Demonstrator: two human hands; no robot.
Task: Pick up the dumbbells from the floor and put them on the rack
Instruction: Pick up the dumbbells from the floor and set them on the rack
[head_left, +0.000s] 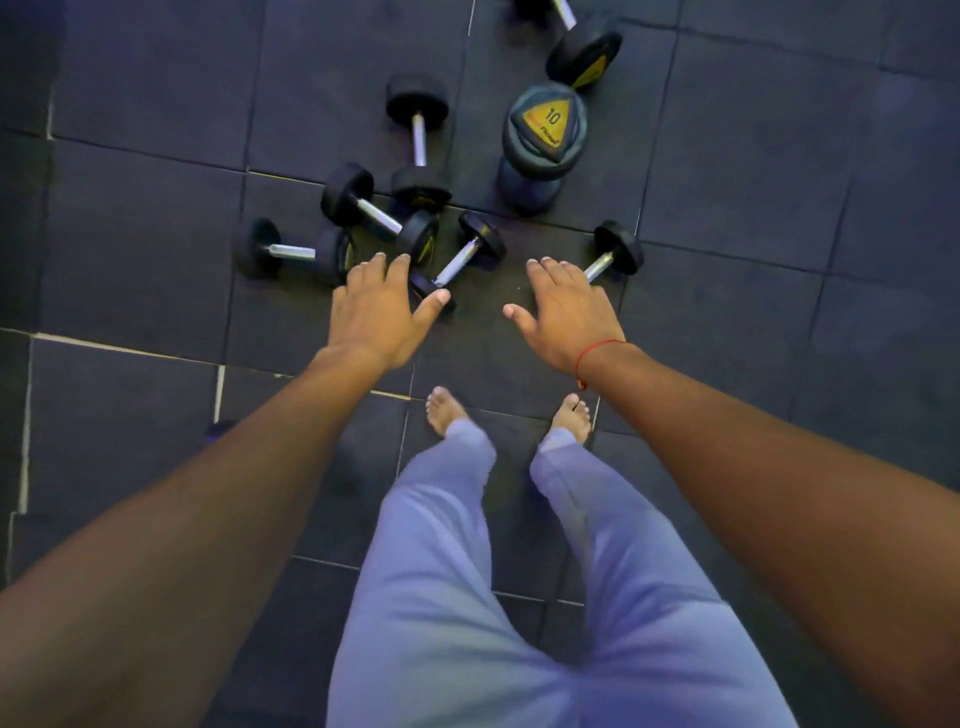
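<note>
Several black dumbbells with chrome handles lie scattered on the dark rubber floor in front of me. My left hand (382, 312) hovers open above the near end of a small dumbbell (460, 260), fingers spread, holding nothing. My right hand (563, 309) is also open, just left of another small dumbbell (613, 254), whose near end it hides. Further left lie two more dumbbells (291, 252) (379, 213), and one (420, 140) lies behind them. A large dumbbell marked 10 (543, 145) stands on end. No rack is in view.
Another big dumbbell (582, 49) lies at the top edge. My bare feet (444, 413) (574, 415) and grey trousers stand just behind the hands. Dark floor tiles with pale seams (124, 348) stretch all around.
</note>
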